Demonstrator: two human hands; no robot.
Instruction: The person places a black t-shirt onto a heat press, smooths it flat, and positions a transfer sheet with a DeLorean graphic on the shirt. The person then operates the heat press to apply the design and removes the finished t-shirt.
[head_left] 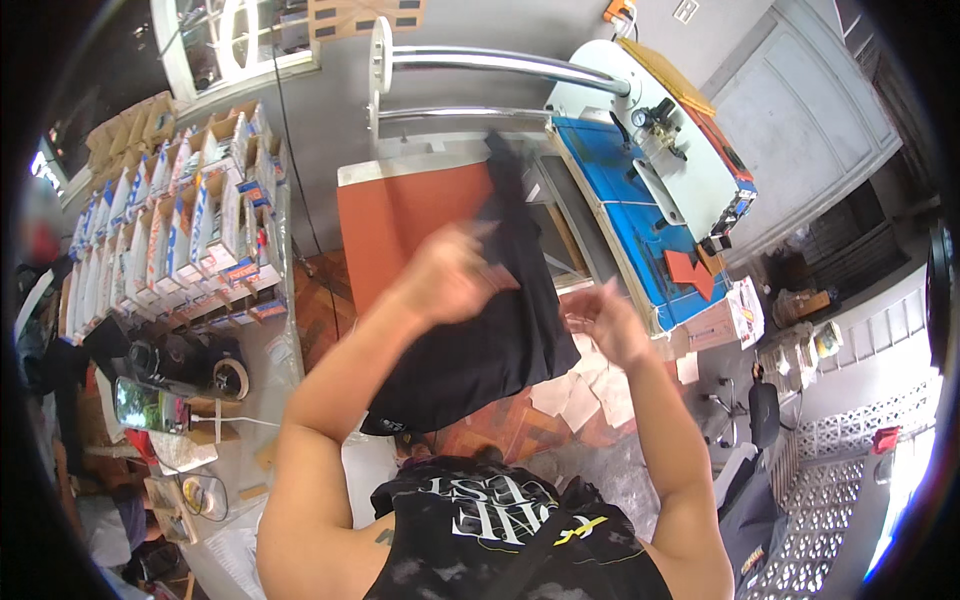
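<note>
A dark black garment [470, 345] lies over the orange-red pad [375, 235] of a heat press and hangs past its near edge. Above the cloth is my left hand [455, 275], smeared by motion. Its fingers look curled, but whether they hold anything cannot be made out. A small reddish patch [503, 277] shows beside those fingers. My right hand [608, 322] is at the garment's right edge, slightly blurred, with its fingers apart and nothing visible in them. Contact between that hand and the cloth is unclear.
To the right stands the press's blue-covered platen [620, 200], with orange scraps [690, 273] on it and a gauge [640, 118] behind. Metal rails [500, 62] cross the back. Cardboard file boxes [180, 220] and a lit phone [150, 405] occupy the left. Paper sheets [590, 390] lie on the floor.
</note>
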